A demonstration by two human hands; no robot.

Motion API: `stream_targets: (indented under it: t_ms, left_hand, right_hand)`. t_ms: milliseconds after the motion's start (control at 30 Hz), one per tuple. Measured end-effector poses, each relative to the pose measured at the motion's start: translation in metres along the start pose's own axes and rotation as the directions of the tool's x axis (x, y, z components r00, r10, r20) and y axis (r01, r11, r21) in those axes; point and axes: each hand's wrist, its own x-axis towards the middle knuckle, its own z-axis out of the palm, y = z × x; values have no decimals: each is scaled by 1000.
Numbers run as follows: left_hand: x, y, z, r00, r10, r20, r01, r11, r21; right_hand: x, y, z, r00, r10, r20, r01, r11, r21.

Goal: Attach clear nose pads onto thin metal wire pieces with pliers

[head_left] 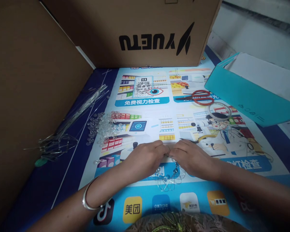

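Note:
My left hand (147, 159) and my right hand (192, 159) meet near the middle of the mat, fingers pinched and almost touching. Between and below them hangs a beaded wire piece (169, 178), thin looped wire with small clear beads. Both hands hold its upper end; the exact spot is hidden by the fingers. Just beyond my right hand lies a tool with a yellow handle (207, 136), its dark tip partly behind the fingers. A pile of clear beads (103, 127) spreads to the left of my left hand.
A bundle of thin wires (84, 108) and a wire frame (56, 146) lie at the left. Red-handled scissors (200, 98) and a clear ring-shaped roll (218, 111) rest at the right, near a teal box (251, 96). A cardboard box (154, 19) stands along the back.

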Motion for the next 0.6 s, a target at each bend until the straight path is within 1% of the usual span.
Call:
stream_targets:
  t_ms: [100, 167, 300, 367, 467, 600]
  left_hand:
    - [-1, -1, 2, 998, -58, 1, 57, 995, -82]
    - [-1, -1, 3, 996, -87, 2, 86, 988, -124]
    - [-1, -2, 5, 994, -109, -2, 107, 980, -167]
    - [-1, -2, 5, 995, -104, 3, 103, 980, -172]
    - [0, -1, 4, 998, -65, 12, 66, 985, -162]
    - [1, 4, 3, 1000, -19, 17, 20, 997, -68]
  right_hand:
    - [-1, -3, -1, 997, 75, 20, -75, 997, -5]
    - [-1, -5, -1, 994, 98, 45, -98, 995, -2]
    - [1, -6, -1, 988, 125, 90, -125, 992, 3]
    - [2, -6, 0, 989, 119, 84, -120, 993, 13]
    - [2, -6, 1, 994, 99, 46, -101, 994, 31]
    - [2, -6, 4, 996, 85, 16, -85, 996, 22]
